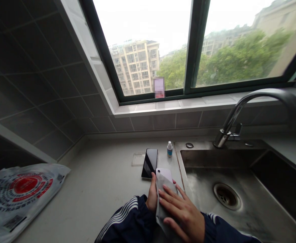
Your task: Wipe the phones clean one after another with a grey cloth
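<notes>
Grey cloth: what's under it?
A pale phone; its top end, with a round lens, shows past the cloth. The rest is hidden by the cloth and right hand.

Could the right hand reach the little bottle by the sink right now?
Probably yes: the way past the held phone looks open and the bottle stands uncovered, but the right hand must leave the cloth.

Grey cloth (161,214) and the right hand (180,207) hid most of the pale phone (167,172); most fingers of the left hand (152,195) were out of sight. The dark phone (150,163) partly covered the clear case (138,160). Print on the bottle (169,150) was illegible, the left edge cropped the plastic bag (24,199), and pixelation blurred a pinkish item (159,87).
</notes>
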`<state>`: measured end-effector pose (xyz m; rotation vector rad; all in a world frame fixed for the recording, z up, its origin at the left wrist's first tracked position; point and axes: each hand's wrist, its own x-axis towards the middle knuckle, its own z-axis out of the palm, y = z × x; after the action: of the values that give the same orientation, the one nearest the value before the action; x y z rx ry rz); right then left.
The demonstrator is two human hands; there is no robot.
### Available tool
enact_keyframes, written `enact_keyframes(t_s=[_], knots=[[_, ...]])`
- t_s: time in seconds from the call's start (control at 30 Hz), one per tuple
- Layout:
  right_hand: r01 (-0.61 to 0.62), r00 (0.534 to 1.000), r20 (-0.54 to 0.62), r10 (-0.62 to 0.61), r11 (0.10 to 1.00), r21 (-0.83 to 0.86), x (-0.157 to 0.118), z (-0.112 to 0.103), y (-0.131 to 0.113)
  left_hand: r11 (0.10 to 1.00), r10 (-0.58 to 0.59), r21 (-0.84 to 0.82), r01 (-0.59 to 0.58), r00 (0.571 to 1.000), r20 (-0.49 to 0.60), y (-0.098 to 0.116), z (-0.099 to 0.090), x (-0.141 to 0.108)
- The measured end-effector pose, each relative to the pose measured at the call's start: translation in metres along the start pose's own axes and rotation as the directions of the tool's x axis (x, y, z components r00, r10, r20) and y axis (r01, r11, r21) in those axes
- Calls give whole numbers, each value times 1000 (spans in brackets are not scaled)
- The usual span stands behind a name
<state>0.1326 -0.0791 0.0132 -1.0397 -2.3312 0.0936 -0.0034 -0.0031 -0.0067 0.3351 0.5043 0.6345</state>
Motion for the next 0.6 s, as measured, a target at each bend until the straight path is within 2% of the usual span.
enact_keyframes(t_s=[0.13, 0.27, 0.43, 0.6], knots=[[-62, 997, -45, 60, 996, -64, -2, 6, 0, 999, -16, -37, 19, 996, 85, -3, 7, -3], [-126, 992, -47, 121, 986, -110, -4, 9, 3, 997, 42, -69, -34, 992, 118, -5, 10, -4], [-138, 990, -54, 132, 983, -121, -5, 8, 7, 996, 79, -58, -70, 983, 167, -7, 9, -5], [-137, 990, -39, 133, 981, -136, -5, 9, 8, 997, 75, -41, -69, 985, 155, -8, 8, -6]])
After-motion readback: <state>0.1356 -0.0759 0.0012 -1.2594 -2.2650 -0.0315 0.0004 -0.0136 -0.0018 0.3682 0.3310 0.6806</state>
